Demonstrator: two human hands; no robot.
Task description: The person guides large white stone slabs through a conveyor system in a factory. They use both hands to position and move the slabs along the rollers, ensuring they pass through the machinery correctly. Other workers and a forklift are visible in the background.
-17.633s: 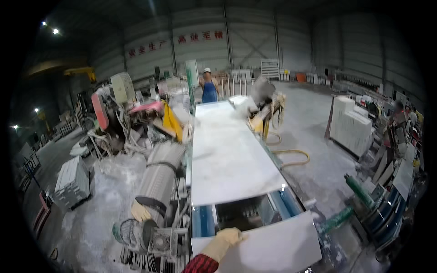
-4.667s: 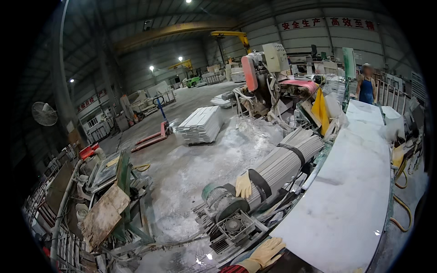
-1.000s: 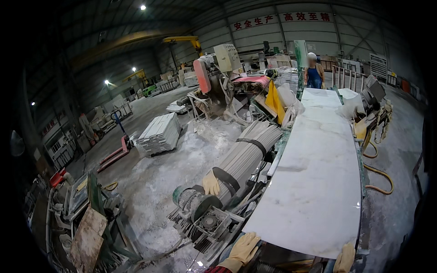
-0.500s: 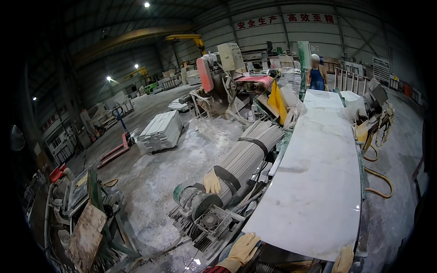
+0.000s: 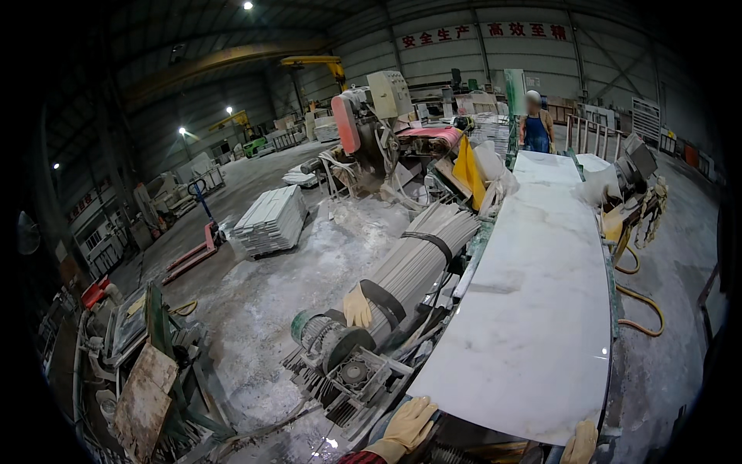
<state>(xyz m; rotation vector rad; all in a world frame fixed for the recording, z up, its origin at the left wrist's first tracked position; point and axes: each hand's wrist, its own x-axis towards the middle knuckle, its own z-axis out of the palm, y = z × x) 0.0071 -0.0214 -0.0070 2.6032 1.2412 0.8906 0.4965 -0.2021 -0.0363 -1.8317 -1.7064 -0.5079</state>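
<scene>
A long white stone slab [image 5: 533, 309] with faint grey veining lies on a machine bed and runs away from me. My left hand [image 5: 408, 424], in a cream glove, is at the slab's near left corner, its fingers stretched out and slightly apart. At the near right corner is my right hand [image 5: 581, 445], gloved alike. Its fingers extend up against the slab's edge, and the lower part of that hand is cut off by the picture's border. A spare cream glove [image 5: 358, 307] hangs on the bundle of grey strips [image 5: 417, 263] to the left.
A dusty motor [image 5: 328, 340] stands left of the slab. Beyond the far end is a person in a blue apron [image 5: 536, 127]. Stacked white slabs [image 5: 270, 220] and a red pallet jack [image 5: 195, 251] are farther left. A yellow hose [image 5: 645, 309] loops along the right side.
The whole view has shifted a little to the left. Both my hands stay at the slab's near corners, and no clear movement of the slab shows.
</scene>
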